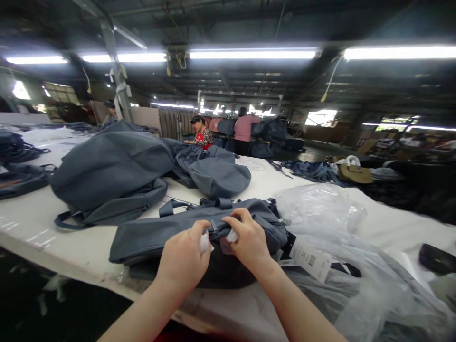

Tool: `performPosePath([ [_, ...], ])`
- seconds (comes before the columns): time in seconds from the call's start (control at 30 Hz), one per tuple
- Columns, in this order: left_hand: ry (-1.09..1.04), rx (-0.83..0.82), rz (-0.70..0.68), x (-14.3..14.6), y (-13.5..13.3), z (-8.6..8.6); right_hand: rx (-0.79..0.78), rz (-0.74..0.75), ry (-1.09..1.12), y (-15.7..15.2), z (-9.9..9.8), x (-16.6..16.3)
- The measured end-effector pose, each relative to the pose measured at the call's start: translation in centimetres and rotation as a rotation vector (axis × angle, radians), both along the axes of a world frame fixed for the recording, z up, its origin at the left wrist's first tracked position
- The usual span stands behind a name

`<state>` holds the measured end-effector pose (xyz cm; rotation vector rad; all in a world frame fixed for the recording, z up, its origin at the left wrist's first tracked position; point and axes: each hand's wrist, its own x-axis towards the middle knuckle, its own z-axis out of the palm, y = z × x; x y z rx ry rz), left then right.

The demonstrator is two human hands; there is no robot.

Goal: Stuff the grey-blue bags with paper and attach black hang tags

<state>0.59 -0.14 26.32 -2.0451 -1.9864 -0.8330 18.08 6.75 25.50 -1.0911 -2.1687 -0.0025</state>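
A slate-blue backpack lies on the white table in front of me, its zip side facing up. My left hand is closed at the zipped edge, with a crumpled white wad showing between thumb and fingers. Beside it, my right hand pinches the bag's edge just right of the zip pull. Another whitish piece shows under the right fingers; its material is unclear. A carry strap stands up along the bag's far side. White printed tags lie by its right end.
More slate-blue bags are heaped behind and to the left on the table. Clear plastic bags spread at the right, near a dark object. Two people, one in a red apron, one in a pink top, are farther back.
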Motion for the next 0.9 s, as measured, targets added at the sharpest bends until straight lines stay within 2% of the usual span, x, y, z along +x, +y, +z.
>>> performPosePath([
  [0.07,-0.013,0.036,0.074,-0.6,-0.6,0.0,0.028,0.009,0.014,0.2,-0.3,0.0],
  [0.13,0.014,0.088,0.207,-2.5,-1.0,-0.1,0.058,0.027,0.018,0.7,-0.6,0.2],
  [0.23,-0.019,0.074,0.466,-8.3,-1.1,-1.2,0.11,0.035,0.027,2.0,-1.0,0.4],
  [0.3,-0.18,0.01,0.591,-13.6,-1.1,-3.2,0.147,0.051,0.027,2.9,-1.4,0.1],
  [0.37,-0.445,-0.056,0.653,-18.5,-1.2,-5.9,0.181,0.064,0.027,3.4,-1.8,-0.5],
  [0.4,-0.495,-0.092,0.686,-20.4,-1.4,-7.4,0.194,0.074,0.022,3.5,-2.0,-0.8],
  [0.47,-0.56,-0.146,0.704,-22.8,-1.7,-10.0,0.215,0.118,0.005,3.4,-2.3,-1.6],
  [0.53,-0.565,-0.159,0.711,-23.3,-2.0,-11.4,0.257,0.192,0.013,3.1,-2.2,-2.2],
  [0.6,-0.537,-0.103,0.739,-22.7,-2.4,-11.1,0.334,0.231,0.071,2.8,-1.6,-2.2],
  [0.67,-0.432,0.06,0.724,-21.9,-3.0,-9.3,0.438,0.206,0.138,2.8,-0.4,-1.7],
  [0.7,-0.364,0.143,0.658,-21.5,-3.4,-8.0,0.494,0.175,0.163,2.9,0.4,-1.2],
  [0.77,-0.248,0.211,0.414,-21.0,-4.2,-5.4,0.608,0.099,0.206,3.5,2.3,-0.1],
  [0.83,-0.206,0.151,0.161,-20.1,-4.8,-3.5,0.699,0.029,0.256,4.5,4.3,1.1],
  [0.9,-0.208,0.093,0.021,-18.1,-4.9,-2.6,0.692,-0.005,0.258,5.9,5.7,2.1],
])
